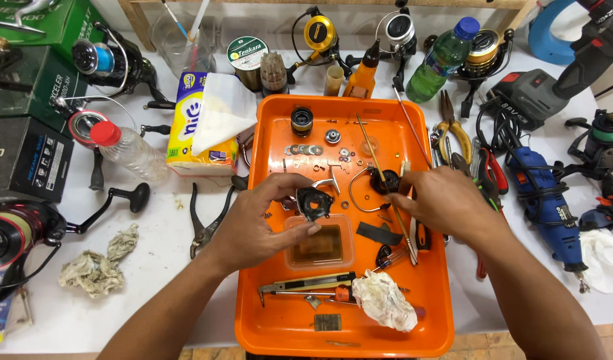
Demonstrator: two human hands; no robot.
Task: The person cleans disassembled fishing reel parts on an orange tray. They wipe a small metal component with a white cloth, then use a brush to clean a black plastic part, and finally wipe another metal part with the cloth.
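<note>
Glossy orange plastic tray [266, 320], matt black reel part [314, 202], crumpled stained cloth rag [384, 300].

The orange tray [433, 320] is crowded at its far end with washers [305, 149], a spool [301, 121] and a long rod [385, 187]. Its near end holds a knife [306, 284] and a rag [385, 300], with bare floor at the near-left corner. Both hands [260, 223] [450, 203] fill the middle. Left of the tray, pliers [206, 223] lie close; bare bench [153, 280] opens between them and a crumpled cloth [96, 267]. To the right, a blue rotary tool [550, 207] and hand tools [483, 167] block the bench. Reels [320, 33] and bottles [443, 60] wall the far edge.
</note>
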